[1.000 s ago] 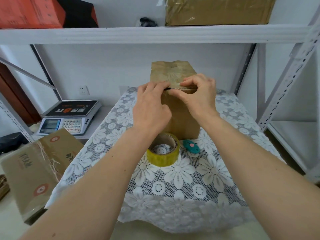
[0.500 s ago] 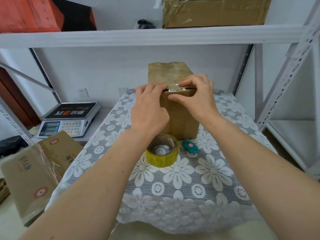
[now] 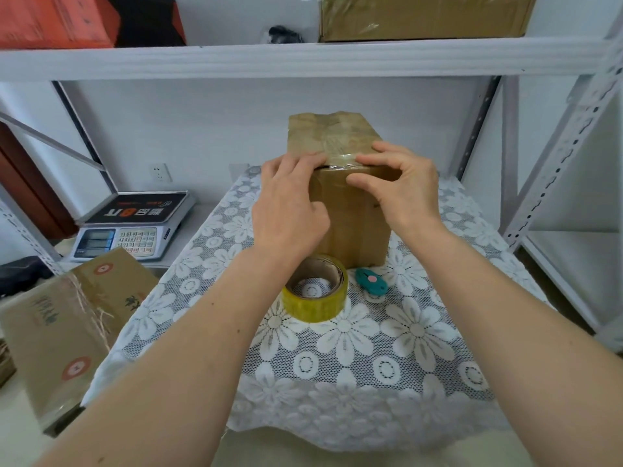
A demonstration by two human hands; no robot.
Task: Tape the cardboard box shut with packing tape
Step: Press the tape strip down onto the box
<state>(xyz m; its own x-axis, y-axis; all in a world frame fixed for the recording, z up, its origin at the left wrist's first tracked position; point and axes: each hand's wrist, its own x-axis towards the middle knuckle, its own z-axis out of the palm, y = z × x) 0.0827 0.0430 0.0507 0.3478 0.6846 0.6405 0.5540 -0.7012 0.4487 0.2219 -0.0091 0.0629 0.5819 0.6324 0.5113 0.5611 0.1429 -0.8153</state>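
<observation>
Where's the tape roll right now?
The tape roll lies flat on the lace tablecloth, just in front of the cardboard box, left of the teal cutter.

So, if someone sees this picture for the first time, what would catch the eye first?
First, the two hands, left and right, pressing clear tape over the near top edge of the upright box at the middle of the lace-covered table. Next, the yellow tape roll lying just in front of the box, with a small teal cutter to its right.
</observation>
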